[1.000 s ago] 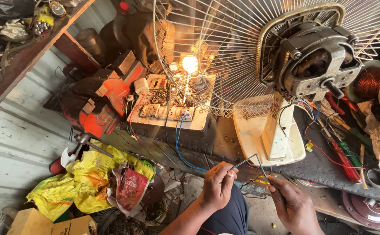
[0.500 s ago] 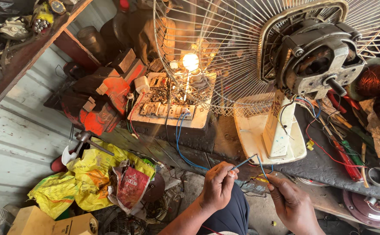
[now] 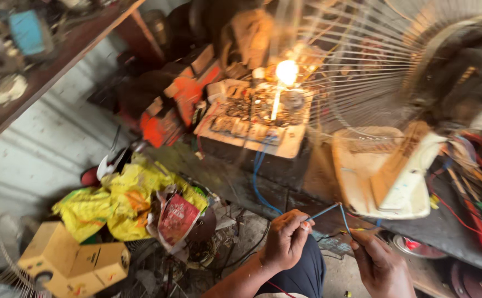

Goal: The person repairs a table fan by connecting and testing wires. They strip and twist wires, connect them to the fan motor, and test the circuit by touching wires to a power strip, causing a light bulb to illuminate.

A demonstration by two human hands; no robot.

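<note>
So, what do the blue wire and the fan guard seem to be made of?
The blue wire, pinched between left hand and right hand, looks plastic-coated: matte, even blue, bending softly. The fan guard looks like bare metal: thin pale spokes with a dull shine, though blurred.

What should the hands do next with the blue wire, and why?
Probably bring the two ends together. The left hand and right hand each pinch one end of the blue wire, which arches between them, ends apart. The picture is too blurred to show if the tips are bare.
</note>
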